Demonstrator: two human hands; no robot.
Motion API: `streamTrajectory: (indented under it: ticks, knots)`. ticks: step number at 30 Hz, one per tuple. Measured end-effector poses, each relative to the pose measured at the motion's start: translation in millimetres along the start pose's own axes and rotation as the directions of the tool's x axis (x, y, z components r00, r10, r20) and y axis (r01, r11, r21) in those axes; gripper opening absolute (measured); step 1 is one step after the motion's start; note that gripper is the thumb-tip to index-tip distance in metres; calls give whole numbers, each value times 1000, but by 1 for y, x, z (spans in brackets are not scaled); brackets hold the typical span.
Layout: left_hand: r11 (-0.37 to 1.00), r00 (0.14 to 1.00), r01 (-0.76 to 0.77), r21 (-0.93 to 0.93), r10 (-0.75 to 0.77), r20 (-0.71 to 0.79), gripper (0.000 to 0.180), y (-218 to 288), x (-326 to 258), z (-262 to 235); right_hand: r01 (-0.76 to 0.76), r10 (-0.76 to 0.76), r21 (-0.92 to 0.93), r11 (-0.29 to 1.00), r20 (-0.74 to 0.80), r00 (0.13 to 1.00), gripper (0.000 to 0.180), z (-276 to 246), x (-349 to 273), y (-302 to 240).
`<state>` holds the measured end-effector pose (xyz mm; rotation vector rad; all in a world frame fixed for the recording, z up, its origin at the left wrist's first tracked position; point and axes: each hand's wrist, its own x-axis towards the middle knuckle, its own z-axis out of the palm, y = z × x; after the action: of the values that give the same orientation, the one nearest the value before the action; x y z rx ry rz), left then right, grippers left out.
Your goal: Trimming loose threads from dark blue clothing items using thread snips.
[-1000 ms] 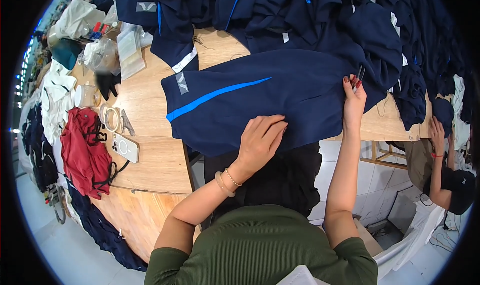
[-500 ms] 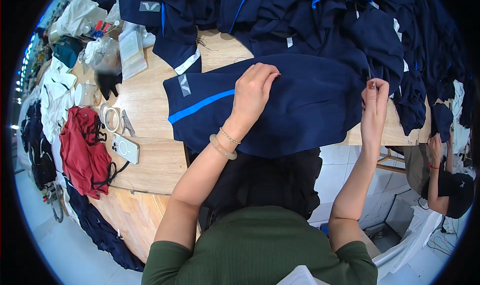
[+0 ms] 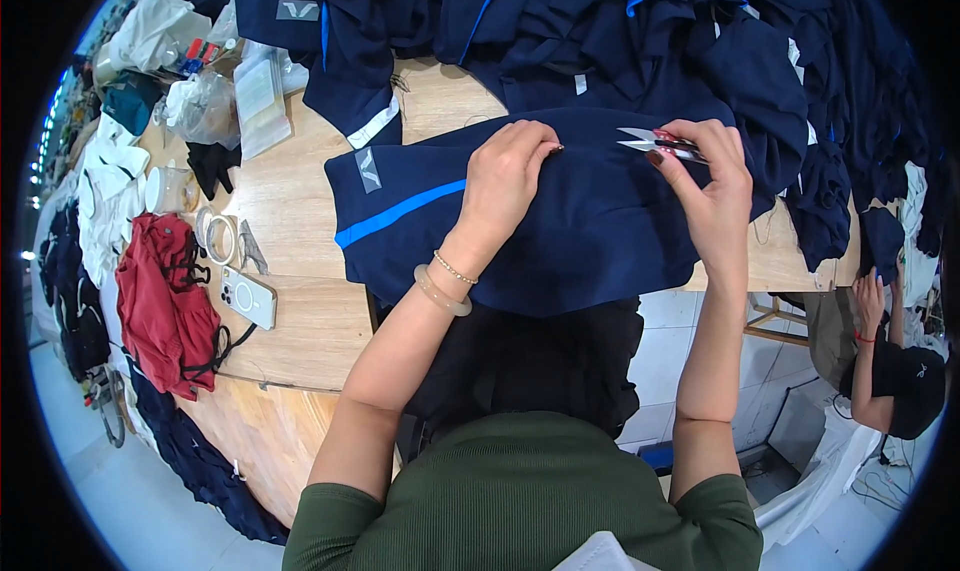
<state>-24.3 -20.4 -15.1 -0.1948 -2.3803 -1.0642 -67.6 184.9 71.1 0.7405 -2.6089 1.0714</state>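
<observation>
Wooden table [image 3: 300, 206]; left hand [image 3: 505, 176] pinching navy garment [image 3: 600, 236], right hand [image 3: 718, 181] gripping snips [image 3: 640, 146], blades parted.

On the table [image 3: 300, 336], the garment [image 3: 590, 241] lies right of a phone [image 3: 249, 299], before piled clothes [image 3: 640, 61].

Light wood tabletop [image 3: 290, 191], pale floor [image 3: 125, 491], wooden furniture frame [image 3: 775, 336] (partly visible) at right, lights [image 3: 46, 121] far left
</observation>
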Motion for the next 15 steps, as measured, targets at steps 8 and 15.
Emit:
streamTrajectory:
  ticks: [8, 15]
  knots:
    - [960, 974, 225, -164, -223, 30, 6, 3, 1, -3, 154, -148, -61, 986, 92, 985, 16, 32, 11, -1]
    - [974, 980, 197, -109, -195, 32, 5, 1, 1, -3, 156, -148, -58, 986, 125, 981, 15, 47, 11, -1]
